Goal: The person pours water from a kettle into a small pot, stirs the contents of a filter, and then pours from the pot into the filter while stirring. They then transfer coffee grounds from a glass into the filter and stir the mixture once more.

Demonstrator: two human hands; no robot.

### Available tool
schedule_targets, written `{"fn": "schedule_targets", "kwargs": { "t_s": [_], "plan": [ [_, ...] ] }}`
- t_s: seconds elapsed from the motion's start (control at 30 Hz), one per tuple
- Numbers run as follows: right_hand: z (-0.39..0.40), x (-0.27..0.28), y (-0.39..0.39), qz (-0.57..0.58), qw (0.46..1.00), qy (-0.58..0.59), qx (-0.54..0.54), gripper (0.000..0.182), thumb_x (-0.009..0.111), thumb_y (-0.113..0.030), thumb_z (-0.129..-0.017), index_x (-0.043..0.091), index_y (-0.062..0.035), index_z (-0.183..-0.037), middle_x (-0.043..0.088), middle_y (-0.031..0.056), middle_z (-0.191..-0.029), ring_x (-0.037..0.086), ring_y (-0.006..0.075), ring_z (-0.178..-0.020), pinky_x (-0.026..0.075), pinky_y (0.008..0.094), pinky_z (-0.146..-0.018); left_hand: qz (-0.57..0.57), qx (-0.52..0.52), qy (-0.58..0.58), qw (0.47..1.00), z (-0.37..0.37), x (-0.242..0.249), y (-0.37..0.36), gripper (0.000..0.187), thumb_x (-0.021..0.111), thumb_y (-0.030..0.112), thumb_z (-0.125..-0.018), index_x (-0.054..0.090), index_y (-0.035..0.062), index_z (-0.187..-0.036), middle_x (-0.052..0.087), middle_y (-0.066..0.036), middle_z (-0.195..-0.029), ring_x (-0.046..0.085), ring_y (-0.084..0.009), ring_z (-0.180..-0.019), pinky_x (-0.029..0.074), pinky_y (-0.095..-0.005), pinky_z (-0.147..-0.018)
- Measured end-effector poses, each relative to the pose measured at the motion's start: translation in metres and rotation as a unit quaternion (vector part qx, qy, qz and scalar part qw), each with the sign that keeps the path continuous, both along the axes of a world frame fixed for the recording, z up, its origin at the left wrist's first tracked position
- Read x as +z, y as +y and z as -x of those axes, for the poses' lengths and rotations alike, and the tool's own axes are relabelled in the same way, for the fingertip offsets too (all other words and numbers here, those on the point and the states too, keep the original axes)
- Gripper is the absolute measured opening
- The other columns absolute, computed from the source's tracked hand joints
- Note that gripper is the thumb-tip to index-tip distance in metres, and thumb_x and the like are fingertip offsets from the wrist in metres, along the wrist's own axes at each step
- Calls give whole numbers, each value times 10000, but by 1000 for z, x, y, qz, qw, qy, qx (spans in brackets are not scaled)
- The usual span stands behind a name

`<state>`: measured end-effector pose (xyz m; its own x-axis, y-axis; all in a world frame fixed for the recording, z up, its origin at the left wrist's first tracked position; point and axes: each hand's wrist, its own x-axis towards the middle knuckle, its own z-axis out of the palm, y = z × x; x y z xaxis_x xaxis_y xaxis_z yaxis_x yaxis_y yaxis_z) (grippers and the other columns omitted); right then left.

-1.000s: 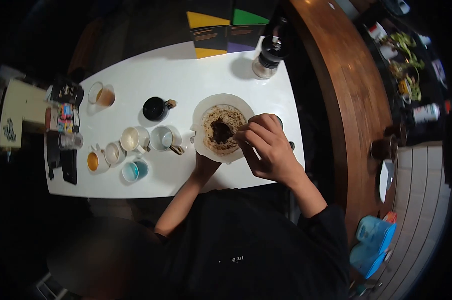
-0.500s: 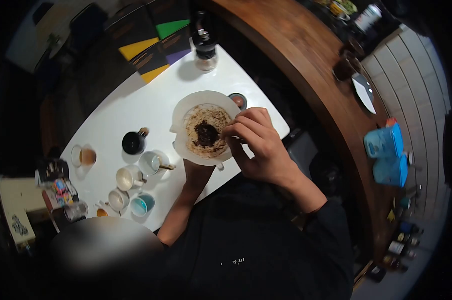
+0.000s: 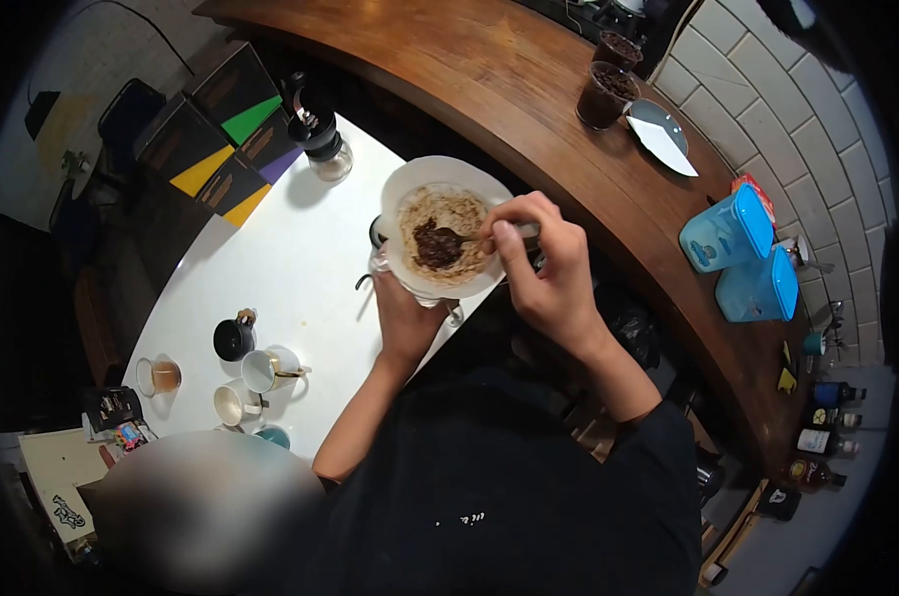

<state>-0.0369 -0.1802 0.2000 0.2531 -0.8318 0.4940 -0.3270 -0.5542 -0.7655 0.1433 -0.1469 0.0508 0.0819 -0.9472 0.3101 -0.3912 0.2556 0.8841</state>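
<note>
A white paper filter [image 3: 402, 194] sits in a glass dripper and holds wet brown coffee grounds [image 3: 438, 243]. My left hand [image 3: 404, 320] grips the dripper from below and lifts it off the white table [image 3: 291, 268]. My right hand [image 3: 547, 266] pinches a spoon [image 3: 469, 238] whose bowl lies in the dark grounds at the filter's middle. The dripper's body is mostly hidden under the filter.
A hand coffee grinder [image 3: 322, 139] and coloured boxes [image 3: 211, 149] stand at the table's far end. Several cups [image 3: 256, 372] sit at the left. A curved wooden counter [image 3: 529, 89] carries a jar of beans [image 3: 603, 94] and blue containers [image 3: 743, 258] on the right.
The view has swung left, so the table has turned in the frame. The dripper has risen off the table in my left hand. My right hand keeps the spoon in the grounds.
</note>
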Motion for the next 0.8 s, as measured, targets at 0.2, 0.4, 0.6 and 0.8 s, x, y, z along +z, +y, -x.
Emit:
{"fn": "schedule_targets", "kwargs": {
  "t_s": [0.2,0.4,0.6,0.8],
  "plan": [
    [37,8,-37,45,999,-5,-6,92,599,-72,-935,671,-22,-908,682,104,-825,610,265,-806,421,385,-822,66,13,21,998,47,15,-41,778,891,65,-674,456,-41,-1311,513,-224,-1312,488,-431,-1195,379,-518,-1026],
    [65,17,-75,-124,982,-140,-9,170,560,-73,-981,663,35,-899,707,96,-823,684,159,-752,521,315,-750,124,38,-99,987,61,11,-77,973,924,126,-658,323,-66,-1398,447,-287,-1391,451,-478,-1280,360,-535,-1089],
    [100,29,-114,-123,979,-162,-3,196,557,-91,-1001,675,49,-931,716,73,-840,705,124,-764,543,283,-723,159,39,-174,971,81,41,-115,1002,916,139,-647,312,-43,-1426,418,-300,-1436,424,-492,-1326,341,-560,-1127],
    [126,32,-137,-158,971,-180,3,206,544,-119,-1028,678,25,-967,706,55,-898,691,121,-806,522,269,-777,187,39,-217,957,97,49,-135,945,882,158,-708,274,-63,-1397,429,-274,-1282,471,-482,-1185,394,-535,-1030]
  ]
}}
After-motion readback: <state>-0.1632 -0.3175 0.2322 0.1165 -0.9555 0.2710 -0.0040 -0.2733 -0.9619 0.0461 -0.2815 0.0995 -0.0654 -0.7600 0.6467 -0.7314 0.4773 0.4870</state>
